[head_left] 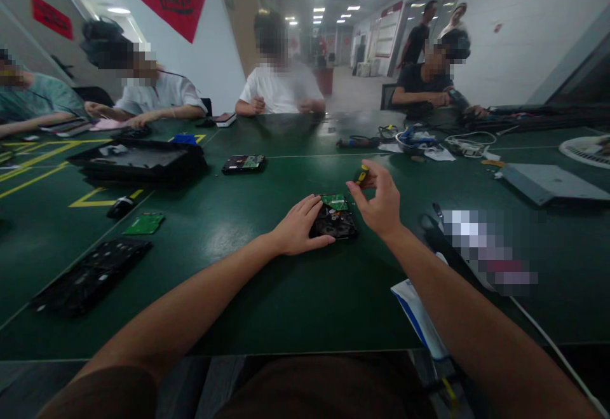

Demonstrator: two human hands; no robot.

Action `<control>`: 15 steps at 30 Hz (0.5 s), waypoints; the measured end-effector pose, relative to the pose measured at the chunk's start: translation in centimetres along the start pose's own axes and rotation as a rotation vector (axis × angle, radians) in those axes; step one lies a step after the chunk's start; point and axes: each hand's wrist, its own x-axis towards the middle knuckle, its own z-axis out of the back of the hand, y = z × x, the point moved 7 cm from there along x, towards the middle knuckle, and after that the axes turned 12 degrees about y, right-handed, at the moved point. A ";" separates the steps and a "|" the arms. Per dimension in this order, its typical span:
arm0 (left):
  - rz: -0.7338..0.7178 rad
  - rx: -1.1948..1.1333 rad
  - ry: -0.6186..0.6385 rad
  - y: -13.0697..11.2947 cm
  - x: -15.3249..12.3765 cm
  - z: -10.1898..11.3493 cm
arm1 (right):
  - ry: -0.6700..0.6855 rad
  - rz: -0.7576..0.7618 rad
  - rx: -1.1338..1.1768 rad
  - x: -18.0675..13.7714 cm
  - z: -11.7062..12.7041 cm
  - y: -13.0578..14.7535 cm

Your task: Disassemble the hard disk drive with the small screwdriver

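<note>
A black hard drive (336,223) with a green circuit board (335,201) along its far side lies flat on the table before me. My left hand (301,225) grips the drive from its left, thumb along the near edge and fingers reaching over the far left corner. Just right of and above the drive, my right hand (381,199) pinches a small screwdriver (362,175) with a yellow and black handle. The screwdriver's shaft and tip are too small to make out. Farther back and left lies a second hard drive (244,164), its green board facing up.
Left of me are a loose green board (145,223), a black plastic part (93,273) and a black tray (138,161). To my right lie a power strip (481,247), a grey metal case (555,184) and cables (419,138). Several people sit across the green table (229,298).
</note>
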 end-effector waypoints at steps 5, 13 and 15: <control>0.002 0.005 0.010 -0.1 0.1 0.0 | 0.023 0.020 0.027 0.0 -0.3 0.5; 0.019 0.006 0.025 -0.1 0.1 0.1 | 0.013 0.007 0.008 0.1 -0.2 0.4; 0.013 0.009 0.029 -0.1 0.1 0.1 | 0.029 0.003 0.016 0.1 -0.3 0.3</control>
